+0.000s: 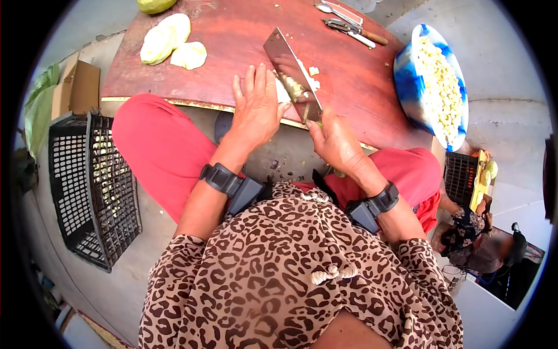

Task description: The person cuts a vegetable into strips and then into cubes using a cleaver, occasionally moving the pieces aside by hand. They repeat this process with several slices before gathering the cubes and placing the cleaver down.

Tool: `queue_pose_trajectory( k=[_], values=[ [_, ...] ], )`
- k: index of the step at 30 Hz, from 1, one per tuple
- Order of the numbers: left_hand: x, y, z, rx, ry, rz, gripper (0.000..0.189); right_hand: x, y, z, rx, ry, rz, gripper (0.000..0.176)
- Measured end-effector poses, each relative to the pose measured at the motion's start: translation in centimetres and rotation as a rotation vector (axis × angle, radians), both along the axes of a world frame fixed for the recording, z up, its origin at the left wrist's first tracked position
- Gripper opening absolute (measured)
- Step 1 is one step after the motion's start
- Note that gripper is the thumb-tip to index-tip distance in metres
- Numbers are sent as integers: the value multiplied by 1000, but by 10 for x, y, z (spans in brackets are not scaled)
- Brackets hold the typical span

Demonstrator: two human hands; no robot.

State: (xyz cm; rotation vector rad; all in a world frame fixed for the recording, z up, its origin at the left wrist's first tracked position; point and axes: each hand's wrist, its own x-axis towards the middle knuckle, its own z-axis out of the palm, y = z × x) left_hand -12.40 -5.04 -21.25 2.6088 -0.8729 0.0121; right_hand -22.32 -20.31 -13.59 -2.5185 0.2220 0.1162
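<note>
My right hand point(337, 139) grips the handle of a broad cleaver point(285, 55), whose blade stands on the red tabletop near its front edge. Beside the blade, my left hand point(256, 110) lies with fingers stretched forward over a pale vegetable piece point(281, 92). That piece shows between the index finger and thumb; the rest is hidden under the hand. Small pale cut bits point(314, 71) lie on the cleaver's far side. Pale green peeled slices point(165, 41) rest at the table's back left, and a greener whole vegetable point(156, 4) sits beyond them.
A blue-and-white basin point(407, 87) full of pale diced pieces stands at the table's right. Knives, a peeler and a spoon point(351, 26) lie at the back right. Black crates point(87, 186) and a cardboard box point(75, 87) are on the left floor. Another person point(476, 238) sits at lower right.
</note>
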Motion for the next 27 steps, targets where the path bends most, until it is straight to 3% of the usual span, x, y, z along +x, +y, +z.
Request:
queue_pose_trajectory(
  k=[9, 15, 27],
  values=[
    [-3, 7, 3, -115, -18, 44, 87, -5, 8, 30, -27, -69, 13, 23],
    [-1, 5, -1, -53, -27, 42, 78, -12, 12, 29, -89, 50, 90, 26],
    [-4, 2, -4, -48, -50, 47, 71, -5, 13, 25, -113, 8, 161, 23]
  ],
)
